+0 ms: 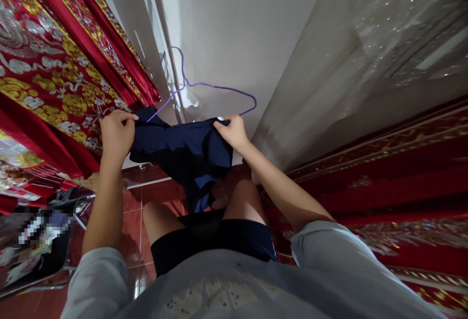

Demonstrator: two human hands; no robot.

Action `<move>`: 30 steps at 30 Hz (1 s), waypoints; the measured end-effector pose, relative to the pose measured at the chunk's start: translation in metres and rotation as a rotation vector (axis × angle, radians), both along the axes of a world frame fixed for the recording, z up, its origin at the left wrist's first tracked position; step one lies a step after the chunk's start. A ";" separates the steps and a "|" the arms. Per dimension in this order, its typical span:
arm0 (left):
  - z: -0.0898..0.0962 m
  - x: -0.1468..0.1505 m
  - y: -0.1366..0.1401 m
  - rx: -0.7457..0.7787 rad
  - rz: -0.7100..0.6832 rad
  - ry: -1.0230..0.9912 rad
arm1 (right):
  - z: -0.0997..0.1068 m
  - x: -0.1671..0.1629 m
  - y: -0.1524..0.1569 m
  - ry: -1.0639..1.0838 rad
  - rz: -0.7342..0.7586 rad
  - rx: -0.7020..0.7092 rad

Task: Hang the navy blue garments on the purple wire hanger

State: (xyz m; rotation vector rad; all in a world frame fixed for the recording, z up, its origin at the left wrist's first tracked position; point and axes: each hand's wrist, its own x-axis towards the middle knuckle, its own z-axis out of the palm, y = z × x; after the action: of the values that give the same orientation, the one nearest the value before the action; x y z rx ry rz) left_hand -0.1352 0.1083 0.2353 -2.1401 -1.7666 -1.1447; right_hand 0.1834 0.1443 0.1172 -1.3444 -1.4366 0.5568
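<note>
A dark navy garment point(171, 139) hangs stretched between my two hands, its lower part dropping toward my knees. My left hand point(119, 134) pinches its left upper edge, and my right hand point(232, 131) pinches the right upper edge. Behind the cloth a purple wire hanger point(215, 86) hangs by its hook against the wall side. The hanger's left arm runs down to the garment near my left hand, while its right end shows just above my right hand. Its lower bar is hidden, so I cannot tell how far the garment sits on it.
Red cloth with gold and silver embroidery point(62, 75) hangs at the left. Clear plastic sheeting point(395, 41) covers the right side, above more red fabric point(402, 187). A black chair or tray with assorted items point(36, 265) stands lower left on the red tile floor point(131, 241).
</note>
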 end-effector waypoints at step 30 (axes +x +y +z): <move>-0.040 -0.011 0.048 -0.051 -0.087 -0.161 | 0.094 0.082 -0.021 0.252 0.381 -0.185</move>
State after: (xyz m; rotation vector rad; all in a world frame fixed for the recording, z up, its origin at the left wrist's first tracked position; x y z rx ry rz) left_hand -0.1462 0.1562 0.1954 -2.2312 -1.8016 -1.3419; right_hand 0.2652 0.1234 0.2116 -1.0951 -1.4632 1.0916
